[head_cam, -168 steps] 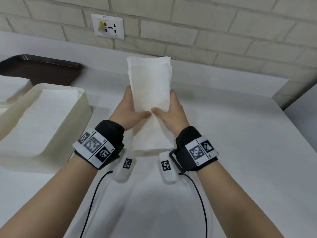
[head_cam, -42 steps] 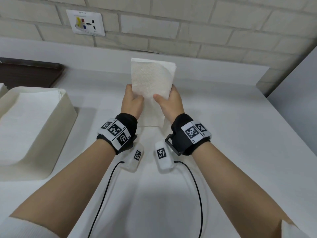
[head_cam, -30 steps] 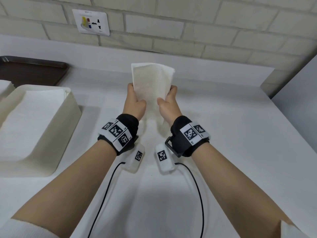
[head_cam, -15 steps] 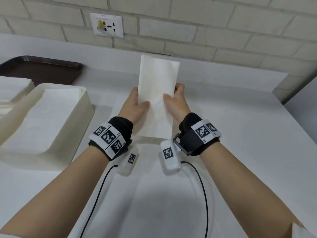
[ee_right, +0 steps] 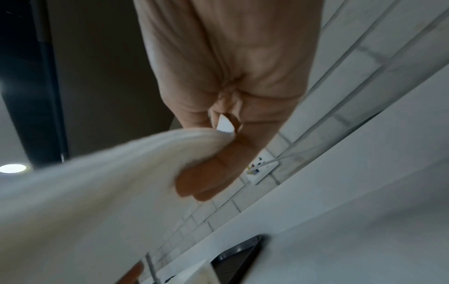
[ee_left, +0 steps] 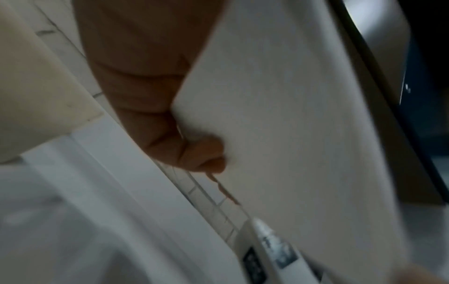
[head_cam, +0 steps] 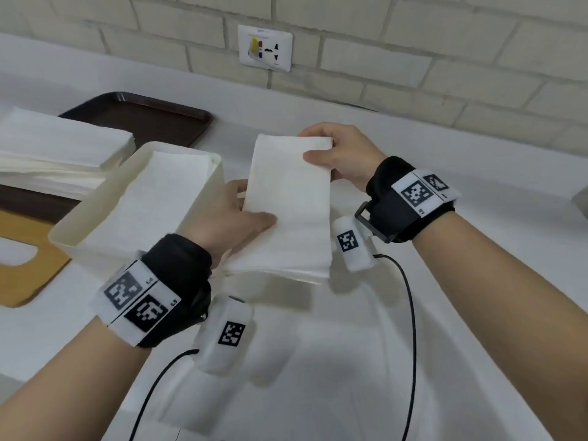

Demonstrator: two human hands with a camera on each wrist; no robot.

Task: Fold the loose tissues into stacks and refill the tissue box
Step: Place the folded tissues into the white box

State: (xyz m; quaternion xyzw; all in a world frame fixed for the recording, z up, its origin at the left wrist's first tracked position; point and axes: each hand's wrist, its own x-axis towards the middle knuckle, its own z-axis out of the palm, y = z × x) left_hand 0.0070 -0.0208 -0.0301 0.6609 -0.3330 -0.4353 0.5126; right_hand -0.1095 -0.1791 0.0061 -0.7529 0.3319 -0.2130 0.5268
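Observation:
A folded stack of white tissues [head_cam: 288,205] is held in the air above the white counter, just right of the cream tissue box [head_cam: 140,202]. My left hand [head_cam: 235,214] grips the stack's left edge, thumb on top; in the left wrist view the fingers [ee_left: 194,153] curl under the stack [ee_left: 291,134]. My right hand [head_cam: 337,157] pinches the far right corner; in the right wrist view the thumb [ee_right: 209,176] presses the bent tissue stack [ee_right: 97,192]. The box holds flat white tissues [head_cam: 149,198].
A pile of loose white tissues [head_cam: 54,151] lies on a dark brown tray [head_cam: 152,119] at the back left. A wooden lid with a slot [head_cam: 22,256] lies left of the box. A wall socket [head_cam: 265,47] sits on the brick wall. Wrist cables [head_cam: 410,313] trail over the counter.
The stack has tilted from upright to nearly flat and shifted left toward the box. My right hand moved up to its far corner; my left hand slid to the left edge.

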